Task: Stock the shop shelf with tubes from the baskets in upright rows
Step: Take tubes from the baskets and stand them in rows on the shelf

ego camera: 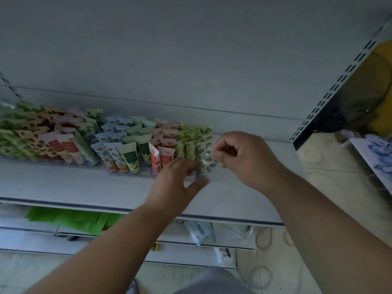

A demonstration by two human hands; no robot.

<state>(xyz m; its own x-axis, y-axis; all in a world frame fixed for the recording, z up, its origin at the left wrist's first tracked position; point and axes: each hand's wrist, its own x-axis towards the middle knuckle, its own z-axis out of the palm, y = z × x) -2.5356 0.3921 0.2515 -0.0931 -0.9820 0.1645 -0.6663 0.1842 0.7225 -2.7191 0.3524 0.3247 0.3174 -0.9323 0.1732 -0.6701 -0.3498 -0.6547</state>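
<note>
Both hands meet on one tube [209, 163] at the right end of the rows [127, 145] on the shelf [63, 185]. The right hand [244, 160] pinches the tube's top between thumb and forefinger, the other fingers curled in. The left hand [176, 183] holds it lower down, its grip partly open, thumb out below the cap and fingers at the tube's left side. The tube stands cap down, tilted, just beside the yellow-green tubes [186, 148].
</note>
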